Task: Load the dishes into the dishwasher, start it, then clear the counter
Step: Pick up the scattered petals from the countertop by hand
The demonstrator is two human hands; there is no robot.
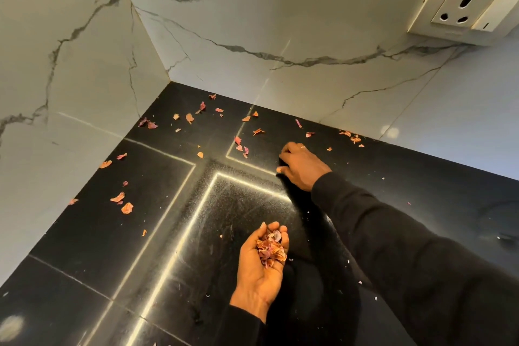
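Black counter [168, 233]; orange-pink peel scraps [127, 208]; grey-veined white wall [252, 22].

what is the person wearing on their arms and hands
Both arms are in long black sleeves reaching the wrists: the right sleeve, the left sleeve. The right hand has what looks like a thin ring; the left hand is bare.

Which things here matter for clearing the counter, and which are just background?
In play: loose peels, held peels, left hand, right hand, counter.
Just there: socket, wall.
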